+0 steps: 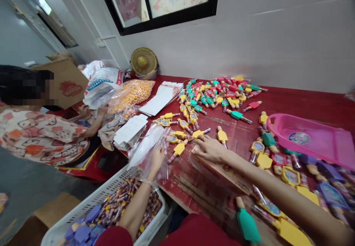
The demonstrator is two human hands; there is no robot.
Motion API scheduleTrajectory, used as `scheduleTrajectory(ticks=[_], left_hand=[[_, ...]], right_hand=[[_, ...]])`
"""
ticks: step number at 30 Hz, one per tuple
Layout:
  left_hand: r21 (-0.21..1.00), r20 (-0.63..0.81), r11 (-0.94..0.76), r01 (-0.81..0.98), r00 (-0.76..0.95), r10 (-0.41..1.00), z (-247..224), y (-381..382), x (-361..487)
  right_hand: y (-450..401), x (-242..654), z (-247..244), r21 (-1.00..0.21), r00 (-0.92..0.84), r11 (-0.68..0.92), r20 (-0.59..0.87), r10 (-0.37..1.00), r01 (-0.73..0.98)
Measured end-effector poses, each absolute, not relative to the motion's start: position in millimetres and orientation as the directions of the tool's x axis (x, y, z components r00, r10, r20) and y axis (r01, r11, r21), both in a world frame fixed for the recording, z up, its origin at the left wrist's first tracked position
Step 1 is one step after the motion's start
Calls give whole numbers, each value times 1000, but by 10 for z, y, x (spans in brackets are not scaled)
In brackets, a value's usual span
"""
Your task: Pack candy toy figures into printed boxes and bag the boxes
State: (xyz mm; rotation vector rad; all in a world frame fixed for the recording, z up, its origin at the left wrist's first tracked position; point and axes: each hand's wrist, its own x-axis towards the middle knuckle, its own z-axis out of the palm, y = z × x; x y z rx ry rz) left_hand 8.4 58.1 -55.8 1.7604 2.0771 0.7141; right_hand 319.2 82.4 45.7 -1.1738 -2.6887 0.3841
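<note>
Our left hand point(157, 159) pinches a clear plastic bag point(146, 151), our right hand point(210, 149) lies fingers-spread on a flat printed cardboard box point(222, 174) — many yellow-and-teal plastic candy-tube toys point(219, 94) remain heaped across the red table point(305, 101), others already fill a white plastic crate point(111, 192).

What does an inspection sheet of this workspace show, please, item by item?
Surface: red-covered table, creased and worn.
Job's things: yellow-topped candy tubes lie near a clear plastic bag and a printed cardboard piece.
Clutter: a heap of coloured candy tubes, white cards, a pink plastic tray.
Hands: left hand holds the bag; right hand rests on the cardboard.
Cables: nothing seen.
Surroundings: a white crate below the table edge; a co-worker at left; a straw hat by the wall.
</note>
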Motion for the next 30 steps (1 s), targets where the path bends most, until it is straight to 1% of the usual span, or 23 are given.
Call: scheduleTrajectory(ticks=[2,3,5,7,8,9,11,13,15,17,19,22,26,28,30], left_hand=[[620,78,50,783,-125,989,-323,650,180],[649,77,5,761,-72,994,-181,684,250],[707,75,-116,697,89,993,122,740,404],[747,91,-216,629,225,970,375,769,527],[754,113,-249,608,253,961,451,768,559],[748,143,-265,609,242,960,477,752,565],[693,205,-244,678,139,969,365,667,501],[598,219,-128,791,-7,976,63,517,367],[523,147,69,850,-170,974,-310,348,227],[534,55,194,823,-263,963,-601,229,133],[582,17,217,784,-278,960,-703,221,89],[654,43,168,738,-258,965,-499,417,71],[759,69,49,650,-155,986,72,727,116],[810,76,-22,586,-68,995,338,788,196],[874,63,-73,480,37,997,548,800,298]], right_hand=[[840,3152,502,-266,-642,649,126,756,713],[855,3115,540,-223,-631,656,180,754,721],[893,2996,645,-111,-643,693,292,708,713],[927,2842,761,-27,-693,741,332,640,671],[937,2767,810,-10,-716,759,321,619,651],[939,2705,847,-9,-729,765,299,616,643],[923,2641,883,-33,-722,751,250,645,659],[891,2665,872,-63,-701,724,205,683,687],[860,2743,848,-79,-687,704,169,707,706],[837,2817,852,-84,-677,691,143,722,718],[813,2843,900,-88,-671,683,133,729,725],[760,2774,999,-94,-681,697,157,715,711],[709,2591,975,-83,-702,733,231,674,676],[737,2516,893,-69,-696,744,307,649,664],[811,2481,813,-46,-676,756,414,610,653]])
